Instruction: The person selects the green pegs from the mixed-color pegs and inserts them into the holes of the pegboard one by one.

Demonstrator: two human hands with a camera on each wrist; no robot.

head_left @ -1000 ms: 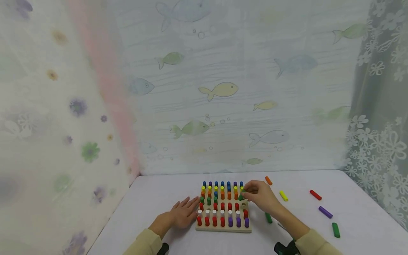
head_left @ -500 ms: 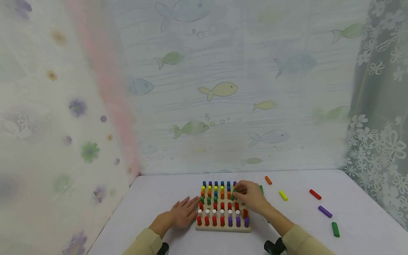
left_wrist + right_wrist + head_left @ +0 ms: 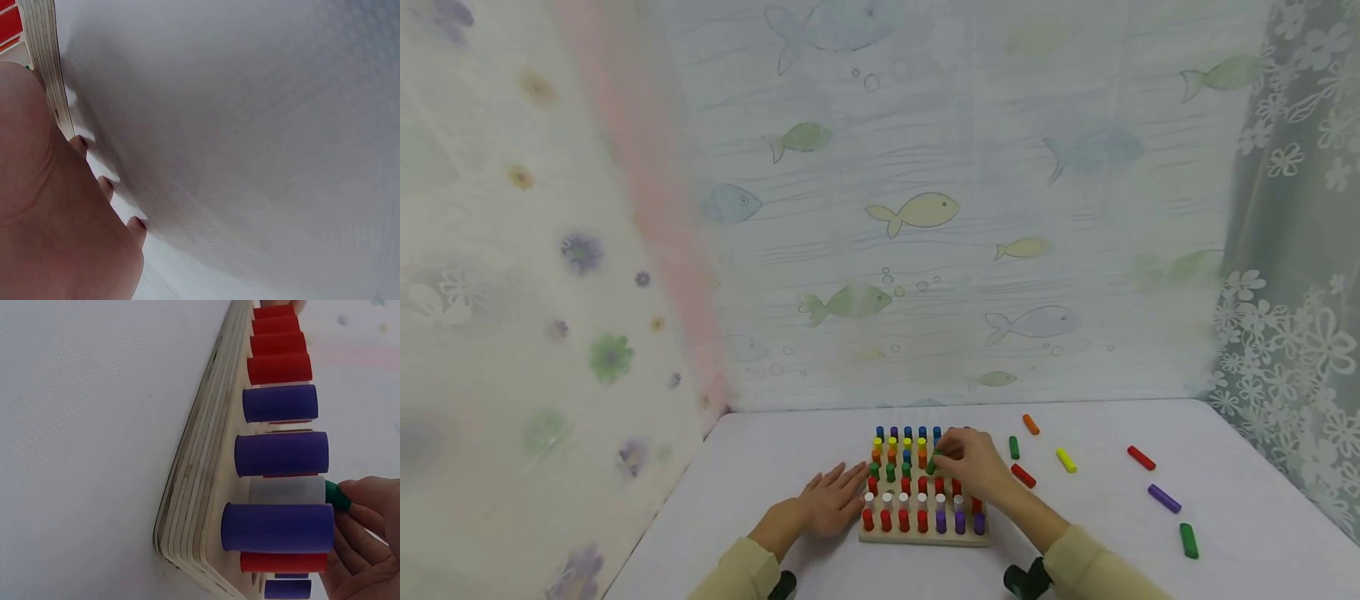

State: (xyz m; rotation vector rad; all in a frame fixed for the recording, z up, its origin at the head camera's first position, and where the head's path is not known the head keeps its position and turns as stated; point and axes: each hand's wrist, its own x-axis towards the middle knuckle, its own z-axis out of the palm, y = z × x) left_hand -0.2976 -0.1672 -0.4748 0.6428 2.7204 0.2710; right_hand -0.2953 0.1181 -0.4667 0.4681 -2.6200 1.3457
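Observation:
A wooden pegboard (image 3: 925,540) with rows of coloured pegs stands on the table. My right hand (image 3: 976,465) pinches a green peg (image 3: 932,464) between thumb and fingers over the green row, to the right of its three standing green pegs (image 3: 891,472). In the right wrist view the green peg (image 3: 337,495) shows in the fingers behind a white peg (image 3: 287,489) and purple pegs (image 3: 278,528); its lower end is hidden. My left hand (image 3: 831,504) lies flat with fingers stretched along the board's left side, and the left wrist view shows it against the layered board edge (image 3: 45,56).
Loose pegs lie on the table right of the board: green (image 3: 1014,447), red (image 3: 1023,476), orange (image 3: 1031,424), yellow (image 3: 1066,460), another red (image 3: 1142,457), purple (image 3: 1164,498) and a second green (image 3: 1189,541). A fish-print curtain (image 3: 880,350) hangs behind the table.
My right hand has moved left across the board with the green peg, from the right end of the green row towards its middle. My left hand stays in place.

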